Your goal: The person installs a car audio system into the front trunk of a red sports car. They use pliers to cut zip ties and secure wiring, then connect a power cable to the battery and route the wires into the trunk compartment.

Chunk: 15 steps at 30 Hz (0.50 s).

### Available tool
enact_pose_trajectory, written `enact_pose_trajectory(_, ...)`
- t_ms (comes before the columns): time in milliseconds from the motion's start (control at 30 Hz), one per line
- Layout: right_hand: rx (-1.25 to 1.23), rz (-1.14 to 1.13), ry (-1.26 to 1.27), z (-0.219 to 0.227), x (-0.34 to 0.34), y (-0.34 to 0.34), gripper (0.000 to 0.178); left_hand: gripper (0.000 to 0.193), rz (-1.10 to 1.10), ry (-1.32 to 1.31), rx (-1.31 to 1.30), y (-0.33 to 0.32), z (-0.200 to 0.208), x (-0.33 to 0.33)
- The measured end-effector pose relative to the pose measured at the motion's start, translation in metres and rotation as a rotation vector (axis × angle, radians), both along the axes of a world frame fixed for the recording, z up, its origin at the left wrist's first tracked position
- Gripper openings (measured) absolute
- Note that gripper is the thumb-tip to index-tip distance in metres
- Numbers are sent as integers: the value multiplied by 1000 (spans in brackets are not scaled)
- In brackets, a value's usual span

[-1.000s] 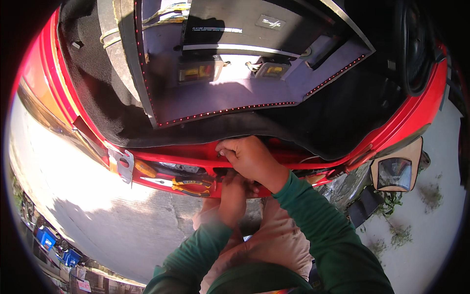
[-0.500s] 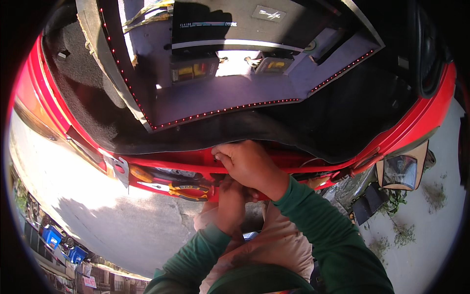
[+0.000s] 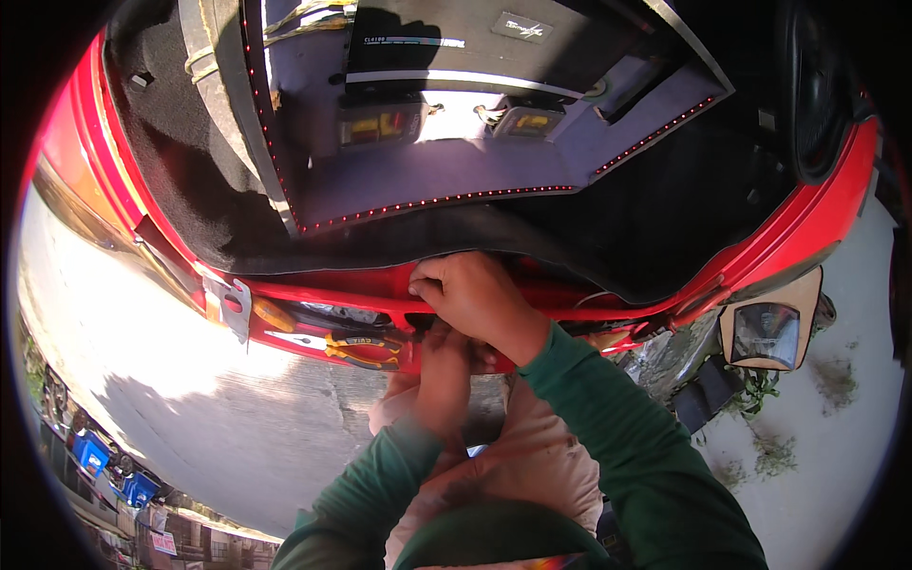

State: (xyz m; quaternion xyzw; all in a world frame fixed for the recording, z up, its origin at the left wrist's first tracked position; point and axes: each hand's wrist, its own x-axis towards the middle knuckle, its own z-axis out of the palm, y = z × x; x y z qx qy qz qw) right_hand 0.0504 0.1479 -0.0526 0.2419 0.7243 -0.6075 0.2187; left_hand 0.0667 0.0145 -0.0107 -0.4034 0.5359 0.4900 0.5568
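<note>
My right hand [image 3: 467,296] lies over the red car sill [image 3: 361,293] at the edge of the black trunk carpet [image 3: 370,249]. Its thumb and fingers are curled together, and whatever they pinch is too small or hidden to make out. Just below, my left hand [image 3: 445,372] reaches up into a dark gap in the red bodywork; its fingertips are mostly out of sight there. Left of it, long-nose pliers [image 3: 366,343] with yellow and black handles rest on the bumper ledge. Farther left are a yellow tool handle [image 3: 273,314] and a flat grey metal piece [image 3: 235,309].
Inside the trunk stands a panelled box [image 3: 446,173] edged with small red lights, holding a black amplifier [image 3: 427,57]. A tan-framed box with a clear window [image 3: 766,334] stands on the ground at right, beside a dark flat object [image 3: 708,394] and some plants.
The whole view has shifted slightly, raising the sill and hands in the picture. Both hands stay at nearly the same spot on the sill; the left forearm is a little blurred by motion.
</note>
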Motion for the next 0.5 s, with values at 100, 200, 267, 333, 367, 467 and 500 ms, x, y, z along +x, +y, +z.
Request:
enact_pose_trajectory(100, -41, -27, -23, -4, 3, -1, 16, 23, 14, -18, 4, -1, -1, 0)
enact_pose_trajectory(200, -81, -66, -48, -6, 3, -2, 16, 21, 43, -30, 10, 0, -1, -2)
enact_pose_trajectory(267, -103, -73, -87, -3, -1, -3, 16, 20, 49, -38, 23, -3, -3, -2)
enact_pose_trajectory(333, -56, -32, -82, -2, -2, -1, 16, 20, 49, -42, 21, -3, -2, -3)
enact_pose_trajectory(367, -33, -12, -79, -2, -2, -1, 15, 20, 49, -43, 20, -2, -2, -3)
enact_pose_trajectory(467, 9, 11, -87, -3, -2, -2, 16, 20, 71, -48, 41, -2, 0, -4)
enact_pose_trajectory(500, 18, 15, -83, -3, -2, -2, 16, 20, 73, -52, 46, -3, 0, -4)
